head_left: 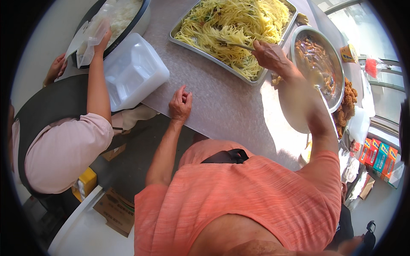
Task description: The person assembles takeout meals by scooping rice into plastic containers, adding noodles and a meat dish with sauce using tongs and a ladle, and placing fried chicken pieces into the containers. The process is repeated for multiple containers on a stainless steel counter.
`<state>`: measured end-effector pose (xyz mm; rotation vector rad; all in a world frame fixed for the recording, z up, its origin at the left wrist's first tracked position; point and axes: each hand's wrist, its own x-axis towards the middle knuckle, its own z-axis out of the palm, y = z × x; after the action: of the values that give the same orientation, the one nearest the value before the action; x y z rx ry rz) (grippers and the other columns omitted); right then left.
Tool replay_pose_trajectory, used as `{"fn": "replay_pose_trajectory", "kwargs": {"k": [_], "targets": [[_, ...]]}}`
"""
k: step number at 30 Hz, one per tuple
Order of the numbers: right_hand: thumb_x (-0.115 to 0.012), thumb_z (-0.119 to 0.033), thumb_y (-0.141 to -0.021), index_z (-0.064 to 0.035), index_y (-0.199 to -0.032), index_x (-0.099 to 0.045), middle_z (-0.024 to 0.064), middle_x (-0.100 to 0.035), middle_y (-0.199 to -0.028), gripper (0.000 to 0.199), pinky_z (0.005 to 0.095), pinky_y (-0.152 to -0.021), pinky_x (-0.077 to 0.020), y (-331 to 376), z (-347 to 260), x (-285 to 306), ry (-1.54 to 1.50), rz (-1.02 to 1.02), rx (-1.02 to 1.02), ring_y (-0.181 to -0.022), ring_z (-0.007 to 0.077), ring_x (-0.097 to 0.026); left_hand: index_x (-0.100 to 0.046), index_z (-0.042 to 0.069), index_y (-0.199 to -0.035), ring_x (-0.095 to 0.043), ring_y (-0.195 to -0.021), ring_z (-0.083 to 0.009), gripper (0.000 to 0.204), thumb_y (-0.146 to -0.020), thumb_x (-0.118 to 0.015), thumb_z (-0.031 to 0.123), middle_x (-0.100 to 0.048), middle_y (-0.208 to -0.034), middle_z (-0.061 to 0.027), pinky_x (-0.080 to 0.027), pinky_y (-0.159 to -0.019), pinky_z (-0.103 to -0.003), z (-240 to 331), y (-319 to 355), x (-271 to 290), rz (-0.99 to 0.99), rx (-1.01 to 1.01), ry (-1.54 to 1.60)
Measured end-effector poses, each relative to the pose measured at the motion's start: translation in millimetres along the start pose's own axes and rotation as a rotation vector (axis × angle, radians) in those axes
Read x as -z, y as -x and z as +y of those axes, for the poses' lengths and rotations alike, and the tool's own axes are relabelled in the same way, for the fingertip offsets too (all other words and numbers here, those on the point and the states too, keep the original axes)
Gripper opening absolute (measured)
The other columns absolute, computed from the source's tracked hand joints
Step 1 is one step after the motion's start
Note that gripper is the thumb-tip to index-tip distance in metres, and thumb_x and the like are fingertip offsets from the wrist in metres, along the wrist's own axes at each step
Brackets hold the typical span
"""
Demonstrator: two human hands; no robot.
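A large metal tray [209,56] on the table is heaped with yellow shredded potato [239,25]. My right hand [275,59] reaches over its near right side. It is closed round a long thin serving utensil [239,45], whose far end is buried in the shreds, so its kind cannot be made out. At the table's near edge rests my left hand [180,106], fingers loosely bent and partly apart, with nothing visible in it. Beside my right forearm stands a round metal bowl [294,47] of sauced brown food, with a spoon [318,81] in it.
To my left, a co-worker's hands [102,42] hold thin clear plastic by a dark-rimmed tub of white rice [128,17]. White lidless takeaway containers [136,72] sit stacked at the table corner. Brown fried pieces [345,106] lie beyond the bowl; coloured boxes [379,158] stand far right.
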<state>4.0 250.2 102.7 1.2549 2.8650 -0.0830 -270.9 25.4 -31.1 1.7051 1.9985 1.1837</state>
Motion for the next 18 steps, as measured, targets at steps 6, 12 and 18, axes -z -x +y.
{"fn": "replay_pose_trajectory", "kwargs": {"k": [6,12,18], "targets": [[-0.058,-0.009,-0.080,0.0050,-0.094,-0.051,0.0183,-0.059,-0.083,0.021,0.0429,-0.064,-0.0509,24,-4,50,0.250,-0.196,0.069,-0.076,0.0334,-0.064,-0.056,0.003,-0.111,-0.053,-0.057,-0.0153,0.033,-0.081,-0.064,0.012,-0.056,-0.073,-0.0049,-0.046,-0.055,-0.030,-1,2,0,0.004,0.009,0.018],[-0.057,-0.012,-0.082,0.0072,-0.096,-0.050,0.0202,-0.058,-0.082,0.025,0.0418,-0.062,-0.0521,42,-31,60,0.130,-0.144,0.010,-0.074,0.0342,-0.064,-0.056,0.003,-0.110,-0.055,-0.056,-0.0179,0.032,-0.080,-0.064,0.012,-0.057,-0.073,-0.0061,-0.047,-0.055,-0.031,-4,5,4,0.016,-0.004,0.008],[-0.051,-0.006,-0.079,0.0070,-0.087,-0.053,0.0217,-0.061,-0.077,0.016,0.0398,-0.061,-0.0543,18,-14,0,0.166,-0.051,-0.090,-0.071,0.0344,-0.065,-0.057,0.002,-0.110,-0.053,-0.057,-0.0167,0.031,-0.081,-0.064,0.012,-0.056,-0.071,-0.0051,-0.047,-0.056,-0.030,2,-5,2,-0.011,0.004,0.030]]}}
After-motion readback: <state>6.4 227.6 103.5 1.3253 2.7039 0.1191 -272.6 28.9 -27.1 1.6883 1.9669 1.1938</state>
